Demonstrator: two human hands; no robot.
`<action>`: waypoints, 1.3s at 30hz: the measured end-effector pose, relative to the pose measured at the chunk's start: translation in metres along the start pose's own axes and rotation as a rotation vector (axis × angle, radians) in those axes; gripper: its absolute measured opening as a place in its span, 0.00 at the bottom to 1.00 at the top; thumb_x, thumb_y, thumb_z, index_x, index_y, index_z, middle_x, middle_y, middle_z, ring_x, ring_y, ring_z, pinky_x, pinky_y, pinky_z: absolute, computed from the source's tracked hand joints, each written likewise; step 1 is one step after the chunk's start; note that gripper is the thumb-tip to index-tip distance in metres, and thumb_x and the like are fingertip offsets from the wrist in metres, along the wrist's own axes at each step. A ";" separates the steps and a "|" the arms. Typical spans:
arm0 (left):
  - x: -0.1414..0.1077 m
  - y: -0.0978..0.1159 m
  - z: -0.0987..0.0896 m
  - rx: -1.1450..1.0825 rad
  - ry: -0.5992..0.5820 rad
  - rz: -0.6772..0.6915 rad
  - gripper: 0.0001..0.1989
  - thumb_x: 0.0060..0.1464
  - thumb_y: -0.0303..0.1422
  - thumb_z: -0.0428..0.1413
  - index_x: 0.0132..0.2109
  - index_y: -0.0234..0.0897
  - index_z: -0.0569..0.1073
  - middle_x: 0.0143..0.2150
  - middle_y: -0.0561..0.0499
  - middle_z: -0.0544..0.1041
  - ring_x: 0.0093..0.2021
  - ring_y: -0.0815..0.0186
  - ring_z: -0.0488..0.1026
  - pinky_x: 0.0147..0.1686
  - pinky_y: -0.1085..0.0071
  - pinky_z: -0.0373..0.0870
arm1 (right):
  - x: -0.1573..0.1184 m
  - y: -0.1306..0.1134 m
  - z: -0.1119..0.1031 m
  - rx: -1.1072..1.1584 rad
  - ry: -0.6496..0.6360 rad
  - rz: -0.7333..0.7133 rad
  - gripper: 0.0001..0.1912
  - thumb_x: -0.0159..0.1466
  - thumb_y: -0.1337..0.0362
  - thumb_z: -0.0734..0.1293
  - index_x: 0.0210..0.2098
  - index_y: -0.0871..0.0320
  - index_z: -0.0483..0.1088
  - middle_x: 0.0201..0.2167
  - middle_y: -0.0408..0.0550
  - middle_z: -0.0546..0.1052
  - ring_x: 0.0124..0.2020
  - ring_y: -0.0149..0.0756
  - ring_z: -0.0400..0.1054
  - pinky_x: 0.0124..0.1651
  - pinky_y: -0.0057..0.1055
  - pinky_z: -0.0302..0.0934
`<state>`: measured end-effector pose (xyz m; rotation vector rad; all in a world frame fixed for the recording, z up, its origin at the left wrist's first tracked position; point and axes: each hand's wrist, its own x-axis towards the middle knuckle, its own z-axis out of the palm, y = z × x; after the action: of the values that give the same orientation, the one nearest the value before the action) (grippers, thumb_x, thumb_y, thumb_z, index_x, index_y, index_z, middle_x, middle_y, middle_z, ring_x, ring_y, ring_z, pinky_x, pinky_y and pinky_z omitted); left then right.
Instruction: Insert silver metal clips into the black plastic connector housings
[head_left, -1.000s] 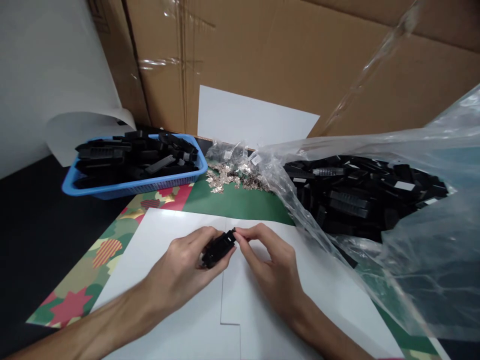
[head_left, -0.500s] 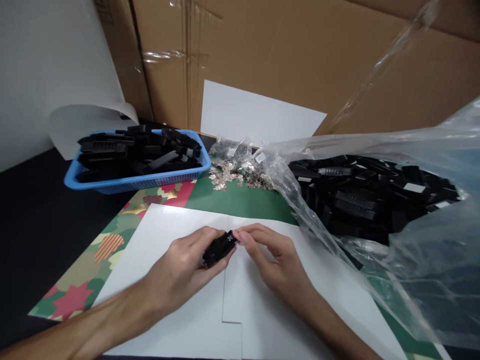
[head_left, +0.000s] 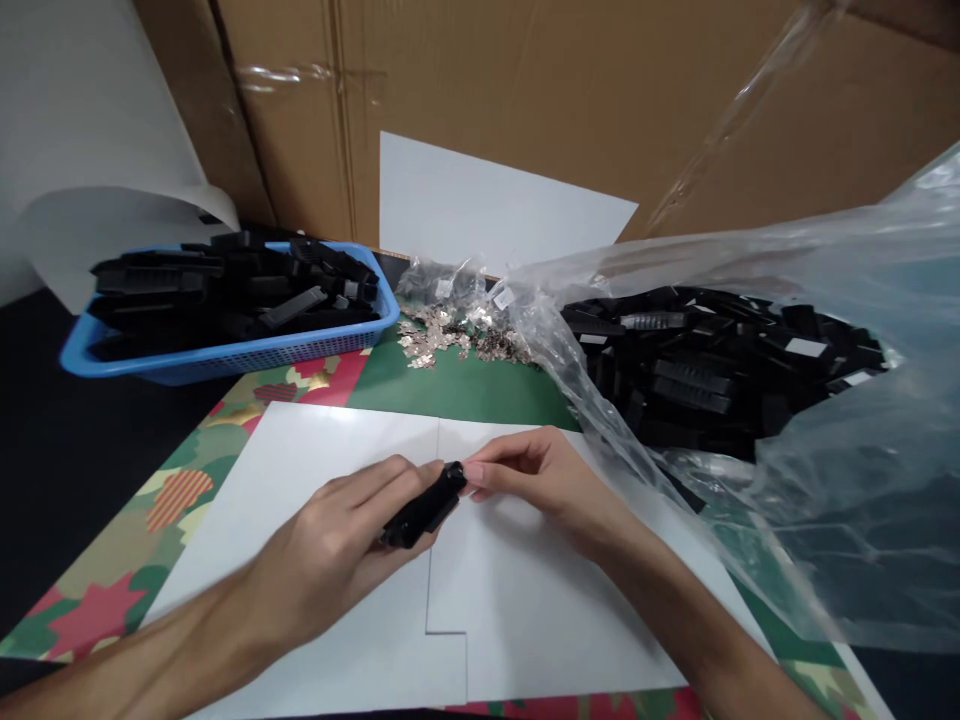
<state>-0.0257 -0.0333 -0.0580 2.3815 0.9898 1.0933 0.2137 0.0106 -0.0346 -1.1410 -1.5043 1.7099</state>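
A black plastic part (head_left: 426, 508) is gripped between the fingers and thumb of my left hand (head_left: 337, 545), over the white board (head_left: 360, 640). It tilts up toward the right. The thumb and fingertips of my right hand (head_left: 551, 485) are pinched together at the part's upper right end. Whatever they may hold there is too small to make out. Beyond the board lies a pile of small silvery metal pieces (head_left: 431, 338) on green paper (head_left: 465, 385).
At the left, a blue basket (head_left: 262, 355) is heaped with black parts. A clear plastic bag (head_left: 847, 530) with many black parts (head_left: 694, 385) lies open at the right. Cardboard (head_left: 487, 70) stands behind, with a white sheet (head_left: 487, 200) against it.
The view has shifted, so the surroundings sit further left and slightly higher. The black part has turned a little in my left hand, and my right fingers have drawn closer together at its end.
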 end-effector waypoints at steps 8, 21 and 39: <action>-0.004 -0.001 -0.002 -0.004 -0.051 -0.011 0.22 0.67 0.25 0.58 0.64 0.42 0.66 0.44 0.49 0.80 0.41 0.65 0.80 0.42 0.74 0.77 | -0.003 -0.008 0.001 -0.115 -0.029 -0.063 0.15 0.65 0.51 0.75 0.34 0.58 0.83 0.31 0.47 0.81 0.34 0.34 0.74 0.40 0.30 0.70; -0.005 -0.003 -0.003 0.026 -0.046 0.034 0.21 0.68 0.26 0.56 0.66 0.40 0.67 0.48 0.46 0.82 0.47 0.63 0.82 0.52 0.72 0.79 | -0.005 0.004 0.008 -0.113 0.041 -0.138 0.12 0.65 0.55 0.75 0.35 0.59 0.83 0.31 0.48 0.82 0.33 0.34 0.75 0.39 0.29 0.70; -0.001 0.002 -0.004 0.040 -0.051 0.056 0.17 0.70 0.26 0.55 0.63 0.34 0.69 0.46 0.46 0.82 0.46 0.66 0.81 0.50 0.73 0.79 | -0.010 -0.003 0.008 -0.138 0.068 -0.095 0.12 0.63 0.56 0.77 0.36 0.60 0.83 0.32 0.49 0.84 0.33 0.33 0.76 0.37 0.26 0.69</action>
<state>-0.0286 -0.0348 -0.0546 2.4702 0.9416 1.0364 0.2112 -0.0017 -0.0298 -1.1659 -1.6285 1.5094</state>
